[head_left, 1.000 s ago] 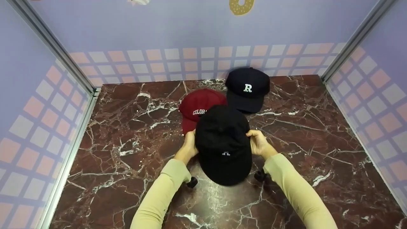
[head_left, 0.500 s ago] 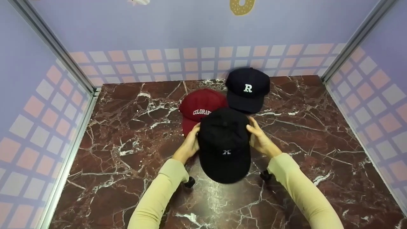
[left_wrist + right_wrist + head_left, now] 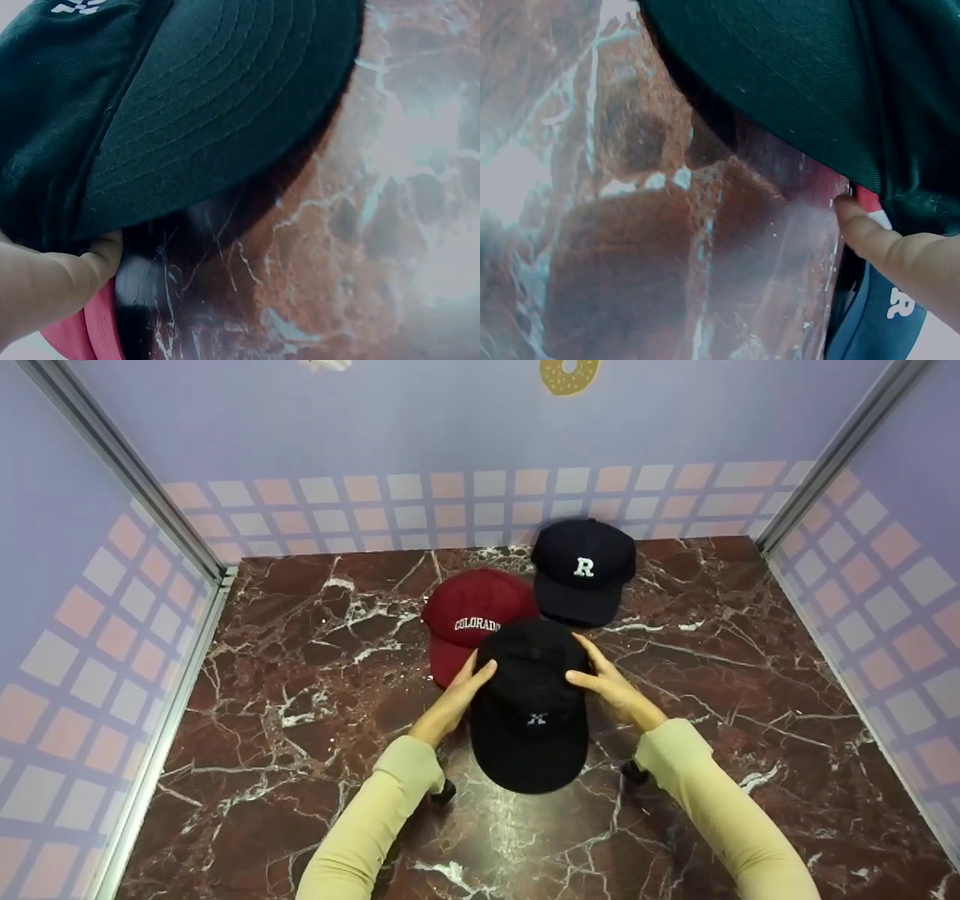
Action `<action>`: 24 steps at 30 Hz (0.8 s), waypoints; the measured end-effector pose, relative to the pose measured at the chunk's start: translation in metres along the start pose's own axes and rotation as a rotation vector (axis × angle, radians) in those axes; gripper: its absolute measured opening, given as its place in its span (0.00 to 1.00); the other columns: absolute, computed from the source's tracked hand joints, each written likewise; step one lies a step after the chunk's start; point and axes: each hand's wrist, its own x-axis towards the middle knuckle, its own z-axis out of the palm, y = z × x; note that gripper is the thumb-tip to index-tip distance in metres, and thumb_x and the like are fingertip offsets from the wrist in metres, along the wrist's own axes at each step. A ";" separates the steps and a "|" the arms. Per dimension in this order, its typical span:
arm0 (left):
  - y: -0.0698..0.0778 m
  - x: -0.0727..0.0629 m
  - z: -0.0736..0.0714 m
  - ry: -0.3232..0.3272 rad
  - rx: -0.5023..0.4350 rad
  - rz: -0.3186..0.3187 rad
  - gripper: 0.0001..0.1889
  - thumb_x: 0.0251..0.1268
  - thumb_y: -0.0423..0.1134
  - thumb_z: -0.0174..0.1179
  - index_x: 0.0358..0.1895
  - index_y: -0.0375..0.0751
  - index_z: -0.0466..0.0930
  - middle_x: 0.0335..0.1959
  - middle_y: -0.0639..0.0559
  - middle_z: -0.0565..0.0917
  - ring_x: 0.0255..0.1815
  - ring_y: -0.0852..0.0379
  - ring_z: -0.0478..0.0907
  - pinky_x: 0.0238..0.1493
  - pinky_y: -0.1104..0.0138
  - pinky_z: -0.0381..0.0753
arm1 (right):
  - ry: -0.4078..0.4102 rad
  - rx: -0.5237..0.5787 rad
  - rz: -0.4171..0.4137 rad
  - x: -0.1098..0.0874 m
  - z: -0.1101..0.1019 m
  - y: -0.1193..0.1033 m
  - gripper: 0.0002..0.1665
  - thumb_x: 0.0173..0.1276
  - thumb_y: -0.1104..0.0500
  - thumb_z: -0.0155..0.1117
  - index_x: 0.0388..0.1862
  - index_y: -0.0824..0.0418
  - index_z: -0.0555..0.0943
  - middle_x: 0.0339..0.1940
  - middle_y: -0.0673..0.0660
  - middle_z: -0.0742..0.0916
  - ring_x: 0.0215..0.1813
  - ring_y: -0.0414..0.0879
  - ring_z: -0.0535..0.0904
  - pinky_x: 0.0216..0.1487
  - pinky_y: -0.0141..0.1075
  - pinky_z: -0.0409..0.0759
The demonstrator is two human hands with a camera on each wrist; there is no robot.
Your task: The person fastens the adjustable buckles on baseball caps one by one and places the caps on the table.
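A black baseball cap (image 3: pixel 531 750) with a small white mark on its front is between my hands, brim toward me. My left hand (image 3: pixel 454 701) grips its left side, the thumb lying on the crown. On the opposite side my right hand (image 3: pixel 616 690) holds it the same way, thumb on top. In the left wrist view, a curled finger (image 3: pixel 105 251) tucks beneath the cap where the brim meets the crown. The right wrist view shows a fingertip (image 3: pixel 851 214) by the brim's corner. The cap partly covers a red cap (image 3: pixel 480 600) lettered in white.
Behind stands a navy cap (image 3: pixel 585 547) with a white R, against the back wall (image 3: pixel 360 427). All the caps are on or above a dark red marbled tabletop (image 3: pixel 300 765). Tiled-pattern panels (image 3: pixel 90 645) close off both sides.
The black cap has shifted slightly right and its brim a little away from me. Both thumbs have slid onto its crown. More of the red cap's lettering shows. The other caps stay put.
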 end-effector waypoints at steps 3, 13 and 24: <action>0.001 -0.001 -0.001 -0.023 0.030 0.003 0.35 0.65 0.48 0.46 0.69 0.44 0.39 0.71 0.49 0.45 0.71 0.56 0.39 0.69 0.60 0.39 | 0.025 -0.080 0.049 -0.005 0.015 -0.021 0.47 0.57 0.54 0.61 0.70 0.52 0.46 0.67 0.63 0.59 0.61 0.51 0.64 0.54 0.41 0.71; 0.021 -0.018 0.007 -0.036 0.106 0.015 0.32 0.67 0.45 0.43 0.69 0.39 0.42 0.70 0.45 0.48 0.71 0.52 0.42 0.69 0.59 0.42 | 0.185 -0.479 0.084 -0.001 0.044 -0.050 0.46 0.53 0.60 0.64 0.68 0.60 0.52 0.66 0.62 0.62 0.64 0.54 0.59 0.64 0.46 0.57; -0.003 -0.002 0.002 -0.015 0.121 0.010 0.32 0.66 0.49 0.44 0.69 0.41 0.45 0.70 0.47 0.51 0.70 0.54 0.45 0.69 0.59 0.43 | 0.224 -1.071 -0.200 0.010 0.061 -0.060 0.36 0.54 0.50 0.63 0.63 0.56 0.66 0.67 0.66 0.62 0.67 0.62 0.54 0.61 0.59 0.55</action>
